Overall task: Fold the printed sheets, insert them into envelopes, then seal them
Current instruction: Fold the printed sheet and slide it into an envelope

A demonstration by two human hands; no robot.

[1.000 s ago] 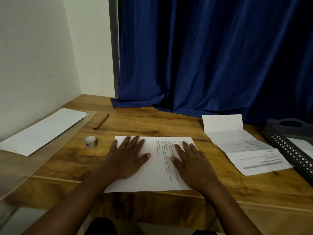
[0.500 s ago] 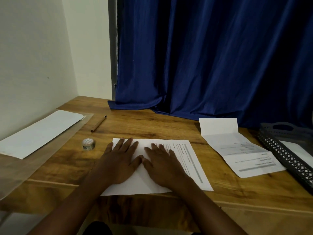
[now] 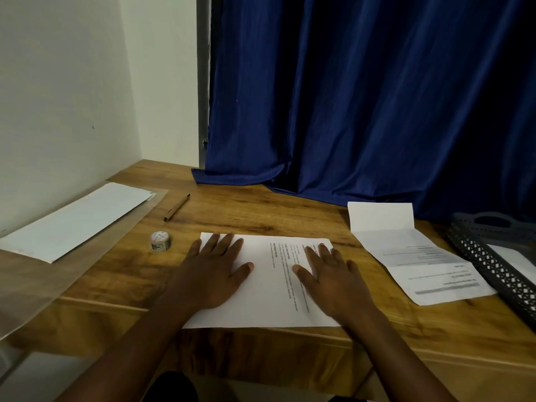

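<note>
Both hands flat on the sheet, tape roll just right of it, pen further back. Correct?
Not quite. In the head view the tape roll sits just left of the sheet, not right. The rest holds: left hand and right hand lie flat on it, and the pen is further back.

— What are the hands doing at the table's near edge?
— The left hand [image 3: 213, 274] and the right hand [image 3: 333, 281] are both pressing flat, fingers straight, on a printed sheet [image 3: 272, 282] that is lying along the near edge of the wooden table [image 3: 261, 213].
— And toward the right edge?
— A second sheet [image 3: 412, 256], creased, is lying beside a dark basket [image 3: 493, 265].
— The left edge?
— A white envelope [image 3: 72, 221] is resting there, with a tape roll [image 3: 161, 241] and a pen [image 3: 176, 207] sitting nearer the middle.
</note>
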